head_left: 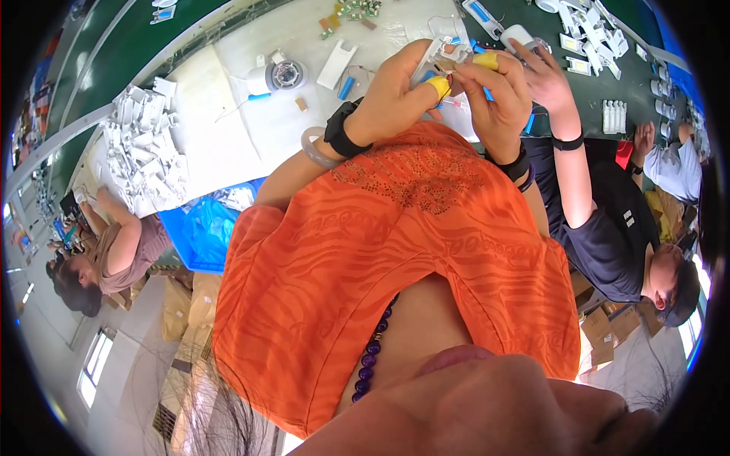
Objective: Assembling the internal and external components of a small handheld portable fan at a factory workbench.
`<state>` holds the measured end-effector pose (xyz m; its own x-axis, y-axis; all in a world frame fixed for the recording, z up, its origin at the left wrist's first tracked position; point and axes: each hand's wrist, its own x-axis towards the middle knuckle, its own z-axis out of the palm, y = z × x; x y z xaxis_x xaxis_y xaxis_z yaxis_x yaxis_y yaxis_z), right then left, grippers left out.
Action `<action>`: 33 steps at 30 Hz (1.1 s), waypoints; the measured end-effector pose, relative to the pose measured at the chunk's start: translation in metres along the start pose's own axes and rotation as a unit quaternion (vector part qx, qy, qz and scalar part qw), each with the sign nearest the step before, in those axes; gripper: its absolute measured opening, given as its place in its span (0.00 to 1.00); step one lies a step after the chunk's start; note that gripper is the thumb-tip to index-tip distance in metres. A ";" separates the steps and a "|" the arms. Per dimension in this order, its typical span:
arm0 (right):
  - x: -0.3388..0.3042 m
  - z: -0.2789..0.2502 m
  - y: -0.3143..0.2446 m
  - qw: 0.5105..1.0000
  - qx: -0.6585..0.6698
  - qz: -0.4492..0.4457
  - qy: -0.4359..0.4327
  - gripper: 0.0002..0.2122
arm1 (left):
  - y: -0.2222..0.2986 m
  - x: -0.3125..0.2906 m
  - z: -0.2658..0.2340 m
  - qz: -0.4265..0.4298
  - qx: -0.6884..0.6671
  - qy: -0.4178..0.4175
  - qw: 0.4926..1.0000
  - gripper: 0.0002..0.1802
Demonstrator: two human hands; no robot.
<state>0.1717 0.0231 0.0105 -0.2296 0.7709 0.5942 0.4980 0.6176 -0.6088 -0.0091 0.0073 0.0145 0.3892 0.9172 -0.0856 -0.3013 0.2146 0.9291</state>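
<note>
My left hand (397, 85) is closed around a small white plastic housing (447, 52), held up above the near edge of the worktable. Close against it, my right hand (498, 99) is closed, with thumb and fingertips pinched at the housing's lower side. What the right fingertips grip is too small to make out; thin wires show near them. Yellow finger covers wrap some fingertips on both hands. Left of my hands lie a white flat cover (337, 64), a blue cylindrical battery (346, 87) with wires, and a white round device (286, 74).
White plastic parts (144, 148) are heaped at the left, above a blue bin (199, 237) with a blue bag. Small circuit boards (357, 9) lie at the far side. A co-worker's hand (549, 80) holds a white device close on my right; more white parts (593, 34) lie beyond.
</note>
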 end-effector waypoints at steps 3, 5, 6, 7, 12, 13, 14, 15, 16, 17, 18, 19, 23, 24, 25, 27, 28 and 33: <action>-0.002 0.000 0.002 1.000 0.002 -0.018 0.002 0.12 | -0.001 -0.001 0.002 0.010 0.003 -0.001 1.000 0.27; -0.006 0.001 0.002 1.000 0.007 -0.002 0.013 0.12 | -0.003 -0.002 0.003 0.011 -0.002 0.001 1.000 0.27; -0.006 0.001 0.002 1.000 0.007 -0.001 0.013 0.12 | -0.003 -0.003 0.004 0.013 -0.006 0.002 1.000 0.27; -0.005 0.001 0.002 1.000 -0.002 -0.011 0.016 0.12 | -0.004 -0.002 0.003 0.012 -0.006 0.003 1.000 0.27; -0.004 -0.002 0.002 0.998 -0.046 -0.039 0.017 0.12 | -0.003 -0.002 0.003 0.020 0.002 -0.004 1.000 0.26; -0.004 -0.002 0.002 0.998 -0.044 -0.037 0.014 0.12 | -0.004 -0.001 0.002 0.019 0.003 -0.003 1.000 0.26; -0.004 -0.003 0.001 0.998 -0.042 -0.034 0.012 0.12 | -0.007 -0.001 0.001 0.041 0.005 -0.010 0.999 0.25; -0.004 -0.003 0.002 0.999 -0.041 -0.034 0.011 0.12 | -0.009 -0.001 0.000 0.064 0.007 -0.017 0.998 0.24; -0.004 -0.003 0.004 0.999 -0.041 -0.036 0.003 0.12 | -0.008 -0.001 0.001 0.063 0.007 -0.016 0.998 0.24; -0.004 -0.004 0.005 0.998 -0.040 -0.039 -0.006 0.12 | -0.006 -0.001 0.002 0.045 0.035 -0.009 0.998 0.22; -0.003 -0.004 0.005 0.998 -0.040 -0.039 -0.006 0.12 | -0.006 -0.001 0.003 0.026 0.064 -0.002 0.998 0.22; -0.003 -0.004 0.004 0.998 -0.042 -0.040 -0.005 0.12 | -0.009 -0.001 0.003 0.025 0.064 -0.002 0.998 0.22; -0.003 -0.005 0.003 0.998 -0.048 -0.040 -0.013 0.12 | -0.017 0.000 0.001 0.052 0.084 0.002 0.995 0.19; -0.002 -0.005 0.003 0.998 -0.048 -0.040 -0.014 0.12 | -0.017 0.000 0.001 0.051 0.085 0.006 0.995 0.18; -0.002 -0.005 0.003 0.998 -0.049 -0.041 -0.014 0.12 | -0.016 0.001 0.001 0.050 0.085 0.007 0.995 0.18; -0.002 -0.005 0.003 0.998 -0.049 -0.041 -0.015 0.12 | -0.015 0.001 0.001 0.076 0.121 0.016 0.990 0.16; -0.001 -0.005 0.004 0.998 -0.048 -0.043 -0.018 0.12 | -0.015 0.001 0.001 0.075 0.121 0.016 0.990 0.16; -0.001 0.001 0.003 0.997 -0.055 -0.046 -0.011 0.11 | -0.018 0.003 0.000 0.081 0.143 0.045 0.985 0.16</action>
<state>0.1732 0.0246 0.0076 -0.2953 0.7160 0.6326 0.5622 0.6656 -0.4909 -0.0023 0.0060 -0.0023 0.2734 0.9604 0.0530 -0.0908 -0.0290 0.9954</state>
